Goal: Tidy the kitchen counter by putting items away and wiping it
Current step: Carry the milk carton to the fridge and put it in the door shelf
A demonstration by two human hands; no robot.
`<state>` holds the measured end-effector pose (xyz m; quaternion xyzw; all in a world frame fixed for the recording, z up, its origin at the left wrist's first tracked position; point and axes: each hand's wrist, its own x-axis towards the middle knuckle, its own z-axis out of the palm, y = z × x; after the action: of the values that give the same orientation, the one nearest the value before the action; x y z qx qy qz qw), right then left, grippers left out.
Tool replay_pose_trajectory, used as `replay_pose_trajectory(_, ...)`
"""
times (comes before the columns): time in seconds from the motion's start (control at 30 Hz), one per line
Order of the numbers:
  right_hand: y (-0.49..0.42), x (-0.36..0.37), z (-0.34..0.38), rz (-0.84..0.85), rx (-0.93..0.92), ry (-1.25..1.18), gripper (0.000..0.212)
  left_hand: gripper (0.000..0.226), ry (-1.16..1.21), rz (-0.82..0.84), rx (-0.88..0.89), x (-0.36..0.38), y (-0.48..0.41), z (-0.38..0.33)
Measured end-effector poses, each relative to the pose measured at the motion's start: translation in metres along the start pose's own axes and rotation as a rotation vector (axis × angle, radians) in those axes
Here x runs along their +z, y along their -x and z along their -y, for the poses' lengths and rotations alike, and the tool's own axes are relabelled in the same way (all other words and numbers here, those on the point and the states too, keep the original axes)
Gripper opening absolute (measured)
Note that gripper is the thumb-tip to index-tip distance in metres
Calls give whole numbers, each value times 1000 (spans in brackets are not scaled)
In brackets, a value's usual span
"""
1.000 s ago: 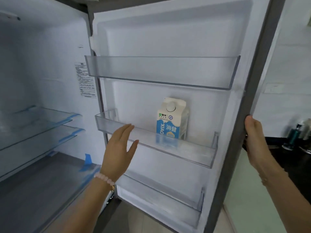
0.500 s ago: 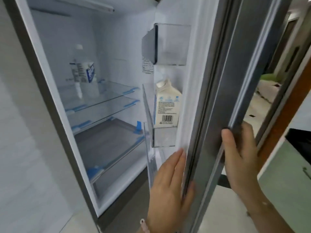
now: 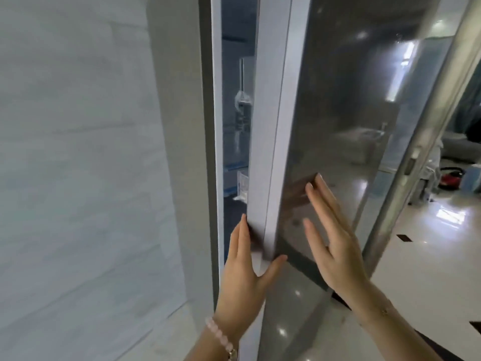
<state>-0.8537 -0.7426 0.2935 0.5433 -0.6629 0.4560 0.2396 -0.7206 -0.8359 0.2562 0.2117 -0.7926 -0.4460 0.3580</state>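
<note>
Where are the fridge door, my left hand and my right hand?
fridge door [image 3: 338, 113]: head view, its dark glossy front panel.
left hand [image 3: 240, 280]: head view, back of the hand.
right hand [image 3: 341, 256]: head view, back of the hand.

This was a home, at the edge of its kitchen. A tall fridge [image 3: 338, 113] stood nearly closed, a blurred white carton [image 3: 243, 100] and blue-trimmed shelves [image 3: 233, 168] showing through its gap. Left of the fridge ran a pale marbled wall [image 3: 78, 152]. Right of it, past a metal door frame [image 3: 428, 126], glossy white floor tiles [image 3: 416, 269] led to a grey sofa [image 3: 454, 149] and a red appliance [image 3: 451, 175]
</note>
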Motion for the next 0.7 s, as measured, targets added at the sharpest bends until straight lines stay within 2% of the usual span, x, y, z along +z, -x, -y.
replay_pose_trajectory(0.07,-8,11,-13,44,-57,45,52,74,-10,-74,0,-6,-9,7)
replay_pose_trajectory(0.2,-31,33,-25,123,-125,108,53,52,-168,-374,77,-11,-31,38)
replay_pose_trajectory(0.27,-43,49,-28,182,-135,182,55,42,-177,-451,70,-15,-48,48)
replay_pose_trajectory(0.37,-53,70,-31,226,-117,287,59,34,-98,-409,-74,-25,-68,52)
replay_pose_trajectory(0.43,-53,76,-32,236,-117,325,61,29,-97,-394,-73,-29,-72,54)
replay_pose_trajectory(0.53,-53,78,-37,240,-142,302,62,44,-105,-404,-82,-29,-72,59)
replay_pose_trajectory(0.6,-53,75,-36,230,-151,208,59,40,-101,-403,-70,-30,-71,59)
replay_pose_trajectory(0.7,-39,63,-37,126,-45,-49,46,23,-67,-385,-43,-34,-72,57)
